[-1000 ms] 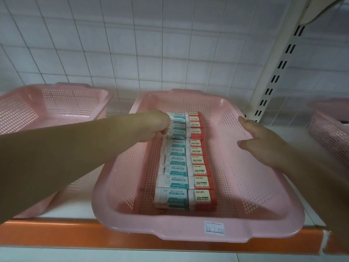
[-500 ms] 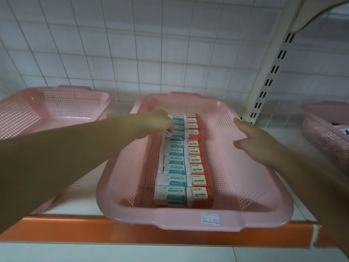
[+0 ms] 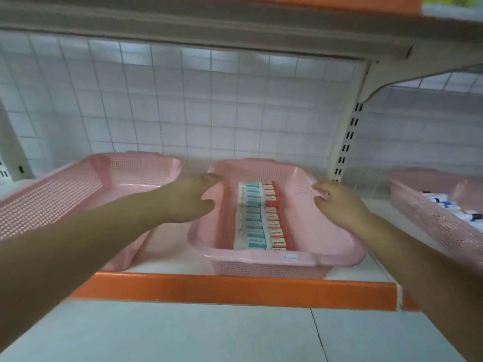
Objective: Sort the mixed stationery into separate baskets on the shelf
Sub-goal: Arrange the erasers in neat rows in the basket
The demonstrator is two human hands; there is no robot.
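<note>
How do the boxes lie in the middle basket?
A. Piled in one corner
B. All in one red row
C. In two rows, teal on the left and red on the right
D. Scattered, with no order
C: the middle basket holds a row of teal boxes, with a row of red boxes close beside it on the right.

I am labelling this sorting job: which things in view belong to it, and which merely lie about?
Job: middle basket, teal boxes, red boxes, left basket, right basket, pens, left hand, right hand.
Lying about: price label, orange shelf edge, slotted upright.
</note>
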